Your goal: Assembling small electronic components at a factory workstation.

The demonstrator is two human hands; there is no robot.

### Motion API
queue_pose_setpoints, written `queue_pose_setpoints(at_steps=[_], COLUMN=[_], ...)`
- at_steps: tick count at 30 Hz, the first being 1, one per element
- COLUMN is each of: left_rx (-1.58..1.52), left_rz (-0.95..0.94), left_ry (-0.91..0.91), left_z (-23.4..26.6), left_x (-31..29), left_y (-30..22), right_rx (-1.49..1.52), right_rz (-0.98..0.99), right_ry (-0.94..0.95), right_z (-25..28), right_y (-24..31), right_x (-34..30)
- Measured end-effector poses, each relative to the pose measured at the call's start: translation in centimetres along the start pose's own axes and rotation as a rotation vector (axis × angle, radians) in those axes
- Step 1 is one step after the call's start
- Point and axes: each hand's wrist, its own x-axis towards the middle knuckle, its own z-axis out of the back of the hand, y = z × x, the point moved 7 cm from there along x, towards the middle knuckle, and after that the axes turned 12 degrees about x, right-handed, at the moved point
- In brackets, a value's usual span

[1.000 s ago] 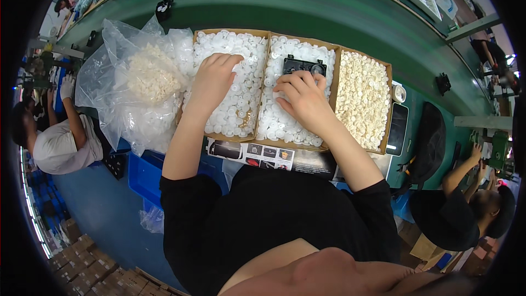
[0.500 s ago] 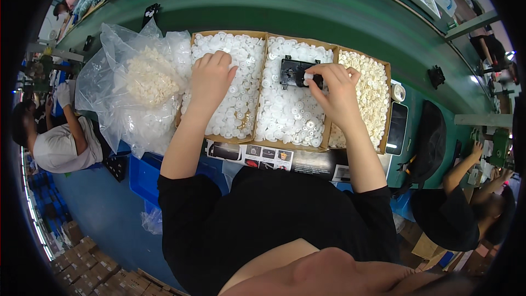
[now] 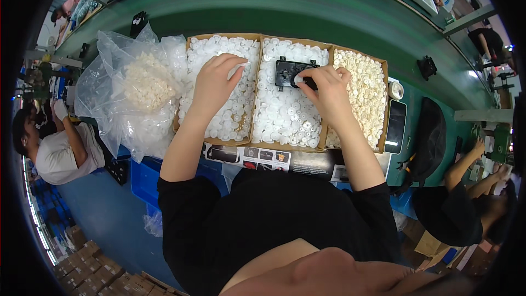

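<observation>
My left hand is over the left section of white plastic gears, thumb and fingertips pinched on a small white gear. On the middle section's white gears lies a black plastic housing. Over its right end, my right hand pinches a white round gear at the housing. Part of the housing is hidden beneath my right fingers. To the right, another section holds cream-coloured gears.
A clear plastic bag with cream parts stands left of the cardboard tray. A phone, tape roll and black bag lie right. Black housings sit on the green belt. Co-workers are on both sides.
My left hand has moved slightly right and now shows a white gear in its fingertips. My right hand has shifted left on the housing with its gear.
</observation>
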Motion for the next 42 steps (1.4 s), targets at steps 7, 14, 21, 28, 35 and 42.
queue_pose_setpoints(at_steps=[7, 14, 21, 28, 35, 42], left_rx=[-0.239, -0.458, -0.460, -0.337, -0.298, -0.309], left_rz=[-0.016, 0.020, -0.023, -0.091, -0.181, -0.207], left_ry=[0.091, 0.221, 0.219, 0.171, 0.148, 0.107], left_z=[-0.3, -1.4, -2.0, -3.8, -6.0, -6.2], left_x=[1.2, 2.5, 2.5, 3.2, 3.9, 4.0], left_y=[-2.9, -6.0, -7.3, -7.3, -7.8, -8.2], right_rx=[-0.043, 0.042, -0.028, -0.037, 0.075, 0.090], right_rz=[0.068, 0.015, 0.011, -0.040, -0.204, -0.339], right_ry=[-0.049, -0.053, -0.009, -0.111, -0.220, -0.242], right_z=[-0.5, -0.8, -1.4, 2.8, 6.6, 6.9], right_y=[0.4, -0.3, -1.0, 0.4, -1.4, -3.3], right_x=[0.1, -0.3, -0.9, -0.7, -3.6, -6.7])
